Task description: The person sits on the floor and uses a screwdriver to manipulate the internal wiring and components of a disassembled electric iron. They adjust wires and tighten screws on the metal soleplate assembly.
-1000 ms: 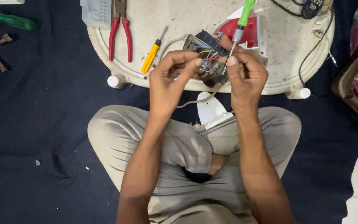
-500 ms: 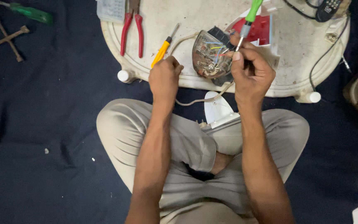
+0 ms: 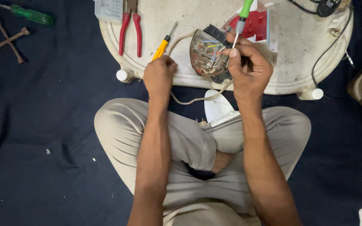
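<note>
With the opened iron body (image 3: 207, 53) propped on the white tray (image 3: 298, 50), the right hand (image 3: 248, 69) pinches the green-handled screwdriver (image 3: 240, 19) while the left hand (image 3: 160, 75) curls onto the yellow screwdriver (image 3: 162, 44); the unsteadied body may tip, letting the tip slip among the exposed wires.

- Red-handled pliers (image 3: 128, 27) lie at eleven o'clock of the left hand (image 3: 159, 77), with bare board (image 3: 290, 62) between.
- Opened iron (image 3: 208, 54) blocks three o'clock.
</note>
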